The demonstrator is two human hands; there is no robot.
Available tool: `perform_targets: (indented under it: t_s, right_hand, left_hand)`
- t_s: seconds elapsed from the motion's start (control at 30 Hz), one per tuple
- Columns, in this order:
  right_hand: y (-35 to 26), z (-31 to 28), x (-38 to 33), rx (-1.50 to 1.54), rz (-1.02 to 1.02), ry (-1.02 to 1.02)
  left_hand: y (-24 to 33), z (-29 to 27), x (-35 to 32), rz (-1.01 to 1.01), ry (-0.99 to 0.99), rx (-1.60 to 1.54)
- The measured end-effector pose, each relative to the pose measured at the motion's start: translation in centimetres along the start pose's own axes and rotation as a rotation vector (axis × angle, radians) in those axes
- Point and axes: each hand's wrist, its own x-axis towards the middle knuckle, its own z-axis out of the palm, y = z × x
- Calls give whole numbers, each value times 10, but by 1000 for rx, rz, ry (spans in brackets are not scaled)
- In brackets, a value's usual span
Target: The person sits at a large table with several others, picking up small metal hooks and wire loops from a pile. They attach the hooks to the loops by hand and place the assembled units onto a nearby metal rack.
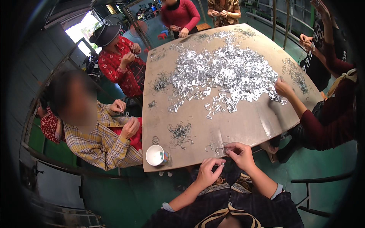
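Note:
At the near edge of the table [251,133], my left hand [209,173] is closed in a pinch. What lies between its fingertips is too small to make out. My right hand [241,155] sits just right of it and slightly farther forward, thumb and fingers drawn together beside a few thin bent wire hooks [213,146] on the tabletop. Whatever it grips is hidden. A larger cluster of dark wire hooks [180,135] lies to the left. Beyond, a wide heap of shiny silvery metal clips [228,72] covers the table's middle.
A white paper cup [155,155] stands at the near left corner. Several people sit or stand around the table, including one in a plaid shirt [102,133] at left. A person's hand [284,88] reaches to the heap from the right. A dark metal frame [308,193] stands behind right.

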Motion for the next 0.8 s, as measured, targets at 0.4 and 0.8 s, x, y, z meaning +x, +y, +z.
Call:
perform_targets:
  t_s: [0.4,0.8]
  right_hand:
    - [-5,19,-25,-18,-76,17]
    - [-9,19,-37,-164,-190,118]
  left_hand:
    - [-8,2,-7,22,60,76]
    - [-42,-40,9,-52,30,241]
